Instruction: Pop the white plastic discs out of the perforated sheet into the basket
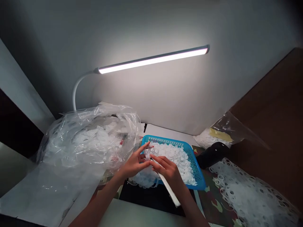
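Overhead, a white desk lamp [153, 59], pale wall [151, 28], blue plastic basket [195, 167]

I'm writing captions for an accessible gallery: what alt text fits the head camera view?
Two bare hands work over a blue plastic basket heaped with small white discs: the right hand grips a long white strip, the left hand just beside it. A clear plastic bag of discs lies left, a punched white sheet right, under a white bar lamp.
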The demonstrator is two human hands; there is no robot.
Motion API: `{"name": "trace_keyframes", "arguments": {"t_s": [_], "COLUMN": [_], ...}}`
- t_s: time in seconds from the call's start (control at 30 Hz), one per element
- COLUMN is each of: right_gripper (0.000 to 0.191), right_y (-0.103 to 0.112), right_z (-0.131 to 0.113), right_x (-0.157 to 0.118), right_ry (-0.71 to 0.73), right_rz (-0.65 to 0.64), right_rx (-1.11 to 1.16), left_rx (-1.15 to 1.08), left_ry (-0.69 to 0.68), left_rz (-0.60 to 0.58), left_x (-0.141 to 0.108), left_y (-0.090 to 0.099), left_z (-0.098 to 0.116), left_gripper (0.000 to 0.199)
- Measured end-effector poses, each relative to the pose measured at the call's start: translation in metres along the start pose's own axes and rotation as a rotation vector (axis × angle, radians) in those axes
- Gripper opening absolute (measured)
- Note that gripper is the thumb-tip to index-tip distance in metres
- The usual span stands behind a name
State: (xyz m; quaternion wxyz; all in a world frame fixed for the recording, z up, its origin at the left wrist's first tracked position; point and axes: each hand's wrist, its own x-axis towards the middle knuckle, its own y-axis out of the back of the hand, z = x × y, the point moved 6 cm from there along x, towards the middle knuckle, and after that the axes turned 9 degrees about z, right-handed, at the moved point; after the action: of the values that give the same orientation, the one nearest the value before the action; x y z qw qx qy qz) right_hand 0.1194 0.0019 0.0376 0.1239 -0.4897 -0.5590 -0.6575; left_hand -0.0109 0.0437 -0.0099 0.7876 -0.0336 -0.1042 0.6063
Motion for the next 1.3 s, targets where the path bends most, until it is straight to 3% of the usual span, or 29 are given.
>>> {"name": "trace_keyframes", "arguments": {"t_s": [0.23, 0.5, 0.8, 0.93, 1.1, 1.3], "right_gripper": [0.023, 0.022, 0.026, 0.026, 0.028, 0.031], "right_y": [0.009, 0.025, 0.067, 0.061, 0.041, 0.021], "right_z": [-0.006, 0.009, 0.048, 0.054, 0.045, 0.042], "right_x": [-0.001, 0.014, 0.001, -0.012, -0.013, 0.006], "right_ry": [0.072, 0.079, -0.23, -0.362, -0.482, -0.548], "right_rz": [0.112, 0.196, 0.25, 0.175, 0.135, 0.147], "right_rx": [-0.039, -0.081, -0.083, -0.008, 0.147, 0.356], "left_rx": [0.067, 0.142, 0.144, 0.15, 0.199, 0.399], "left_ry": [-0.055, -0.092, -0.137, -0.142, -0.167, -0.216], "left_rz": [0.001, -0.039, -0.035, -0.053, -0.06, -0.055], "left_x": [0.001, 0.0, 0.003, 0.003, 0.004, 0.011], "left_y": [0.003, 0.003, 0.007, 0.006, 0.005, 0.006], "left_z": [-0.002, -0.002, -0.002, -0.002, -0.001, 0.012], "left_gripper": [0.081, 0.081, 0.087, 0.088, 0.087, 0.052]}}
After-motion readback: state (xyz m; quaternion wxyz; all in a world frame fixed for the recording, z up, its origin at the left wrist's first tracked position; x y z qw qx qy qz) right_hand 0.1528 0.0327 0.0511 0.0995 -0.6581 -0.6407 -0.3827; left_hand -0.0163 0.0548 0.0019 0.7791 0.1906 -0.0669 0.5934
